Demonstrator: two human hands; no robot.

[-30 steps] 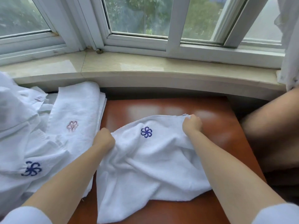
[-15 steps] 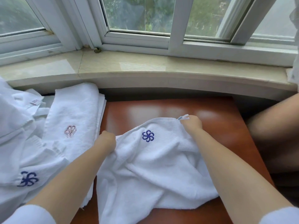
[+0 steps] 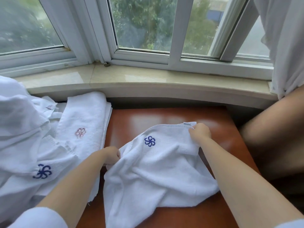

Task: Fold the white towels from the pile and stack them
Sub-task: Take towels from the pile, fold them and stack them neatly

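Note:
A crumpled white towel (image 3: pixel 158 175) with a blue flower emblem lies on the reddish-brown table (image 3: pixel 164 117). My left hand (image 3: pixel 111 156) grips its left edge. My right hand (image 3: pixel 199 133) pinches its far right corner, where a small label shows. A pile of white towels (image 3: pixel 24 142) covers the left side, one with a blue emblem. On the pile's right part lies a flat folded towel (image 3: pixel 85 122) with a pink emblem.
A stone window sill (image 3: pixel 148 79) runs along the back under white window frames. A white curtain (image 3: pixel 286 46) hangs at the right. Below the curtain, a blurred brown shape (image 3: pixel 276 137) fills the space beside the table.
The view has tilted up. My right hand has drawn the towel's far corner out a little, baring the label. My left hand keeps its grip on the left edge.

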